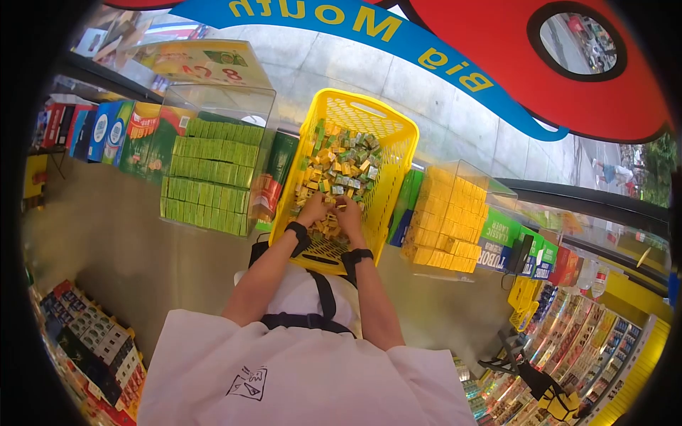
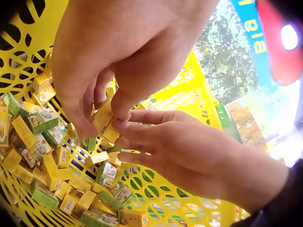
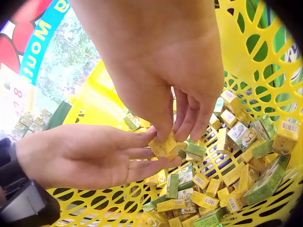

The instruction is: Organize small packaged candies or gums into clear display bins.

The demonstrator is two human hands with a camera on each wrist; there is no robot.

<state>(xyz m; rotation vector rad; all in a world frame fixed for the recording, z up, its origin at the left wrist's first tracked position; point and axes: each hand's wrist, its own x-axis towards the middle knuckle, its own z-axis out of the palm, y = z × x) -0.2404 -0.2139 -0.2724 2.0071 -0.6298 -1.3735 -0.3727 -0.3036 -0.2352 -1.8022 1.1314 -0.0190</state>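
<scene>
Both hands work low over a yellow plastic basket (image 1: 400,160) holding a heap of small yellow and green boxes (image 1: 341,167). My left hand (image 2: 137,42) pinches a small yellow box (image 2: 103,119) between thumb and fingers. From the other side my right hand (image 3: 165,61) has its thumb and fingertips on the same yellow box (image 3: 163,145). In the right wrist view the left hand (image 3: 90,153) reaches in from the left, its fingers under the box. Loose boxes (image 3: 241,137) with printed faces lie jumbled below the hands, some on their sides.
Left of the basket stands a clear case of stacked green boxes (image 1: 209,170); right of it, another with yellow boxes (image 1: 447,220). Beer cartons (image 1: 497,245) line the right side. Store shelves (image 1: 590,334) stand behind at right. A red and blue sign (image 1: 398,35) hangs ahead.
</scene>
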